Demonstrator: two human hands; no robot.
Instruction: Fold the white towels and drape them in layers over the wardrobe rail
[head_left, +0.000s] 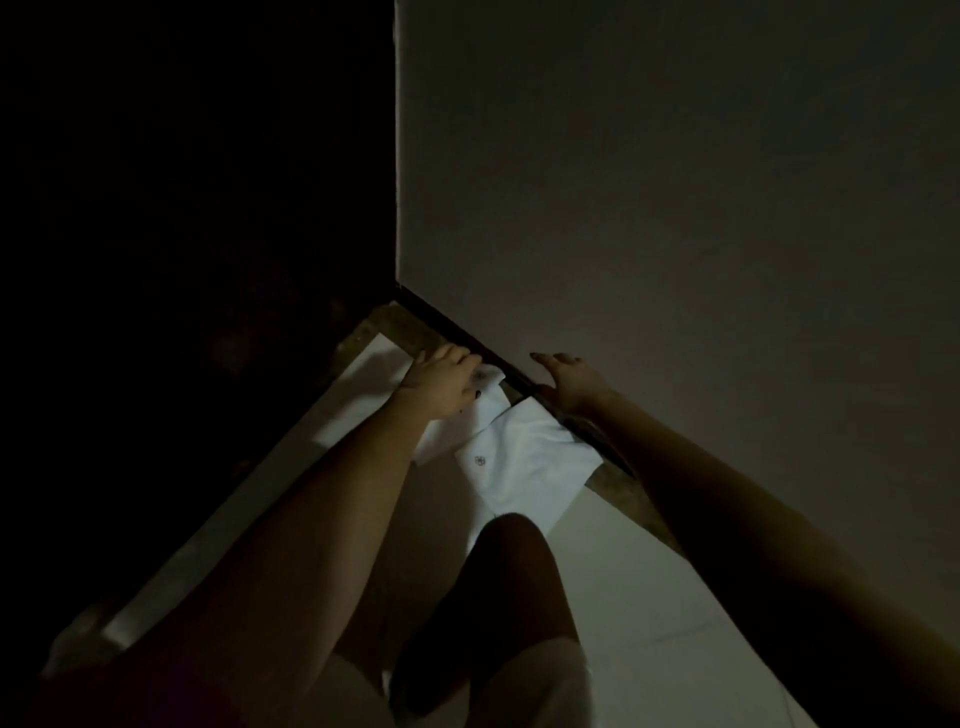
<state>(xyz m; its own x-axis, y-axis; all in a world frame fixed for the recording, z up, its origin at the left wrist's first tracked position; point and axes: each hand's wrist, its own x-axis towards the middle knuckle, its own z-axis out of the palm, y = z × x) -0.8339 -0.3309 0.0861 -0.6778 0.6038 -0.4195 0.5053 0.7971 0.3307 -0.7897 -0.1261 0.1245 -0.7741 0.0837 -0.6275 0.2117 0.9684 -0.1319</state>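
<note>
Very dim shot, looking down. A thin, straight dark rail (447, 325) runs diagonally along the bottom edge of a smooth, flat white panel (675, 208). Two white towels hang at the rail, soft and matte, with flat folded faces and straight edges. The left towel (363, 389) sits under the left hand (441, 384). The right towel (524, 467) is just beside it, their edges close or overlapping; it carries a small dark printed logo (479, 461) and its top edge meets the rail.

Left hand's fingers curl over the left towel's top edge at the rail, gripping the cloth; dark nail polish shows. Right hand (569, 382) lies at the rail with fingers straight and close together, against the panel and holding nothing.

A rough brownish strip (623, 493) lies just below the rail. The wardrobe opening (182, 182) is black; its contents can't be told. A bare knee (514, 561) shows above the pale, glossy tiled floor (649, 597).
</note>
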